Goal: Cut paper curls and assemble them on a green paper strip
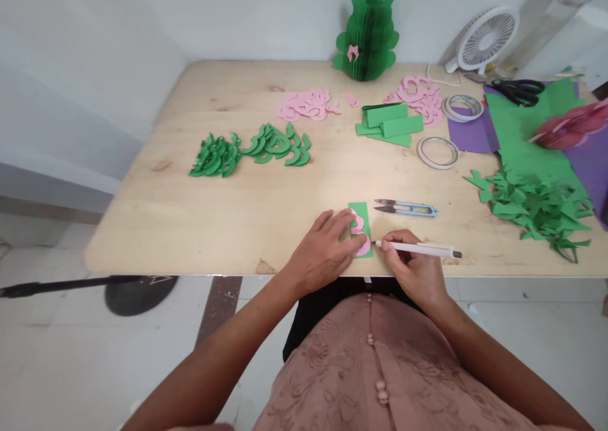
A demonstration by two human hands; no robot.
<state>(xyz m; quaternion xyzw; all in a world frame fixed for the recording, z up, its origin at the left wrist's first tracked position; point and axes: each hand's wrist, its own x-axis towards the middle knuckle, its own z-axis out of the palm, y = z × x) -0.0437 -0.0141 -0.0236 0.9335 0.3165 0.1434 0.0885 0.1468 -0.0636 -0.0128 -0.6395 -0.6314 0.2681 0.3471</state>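
Observation:
Close to the table's front edge lies a green paper strip with a pink curved paper shape on top. My left hand rests flat over both, fingers stretched out, pressing them to the table and hiding their left part. A white pen is gripped in my right hand, its tip at the right edge of the pink shape. Just beyond the pen lie blue-handled thread snips, touched by neither hand.
Green cut pieces, pink cutouts and folded green strips lie farther back. Tape rolls, green scraps and black scissors are right. A green paper rabbit and white fan stand behind.

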